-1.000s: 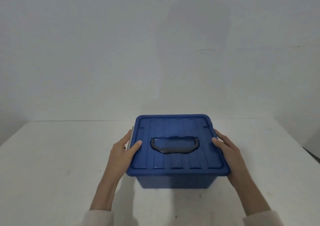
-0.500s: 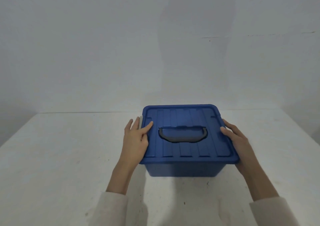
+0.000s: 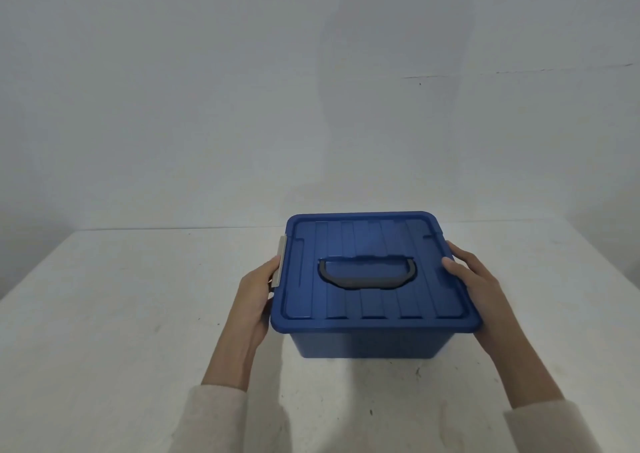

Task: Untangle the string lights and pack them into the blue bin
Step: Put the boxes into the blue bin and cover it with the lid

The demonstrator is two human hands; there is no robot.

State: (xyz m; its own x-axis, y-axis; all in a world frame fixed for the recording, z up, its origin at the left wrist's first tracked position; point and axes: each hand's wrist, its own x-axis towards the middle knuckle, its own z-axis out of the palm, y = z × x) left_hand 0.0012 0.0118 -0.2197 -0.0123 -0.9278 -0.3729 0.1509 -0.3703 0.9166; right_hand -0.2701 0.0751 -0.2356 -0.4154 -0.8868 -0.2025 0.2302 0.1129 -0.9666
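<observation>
The blue bin (image 3: 363,343) stands on the white table with its blue lid (image 3: 374,300) closed; a dark grey handle (image 3: 367,274) lies flat in the lid's recess. My left hand (image 3: 254,300) presses against the bin's left side, fingers at the grey latch (image 3: 280,262). My right hand (image 3: 474,282) grips the lid's right edge, thumb on top. No string lights are visible; the bin's inside is hidden by the lid.
The white table (image 3: 121,314) spreads wide to the left and in front of the bin. A plain pale wall (image 3: 242,106) rises behind the table's far edge.
My left hand has slid off the lid top down onto the bin's left side at the grey latch. The right hand stays on the right edge. The view has shifted slightly.
</observation>
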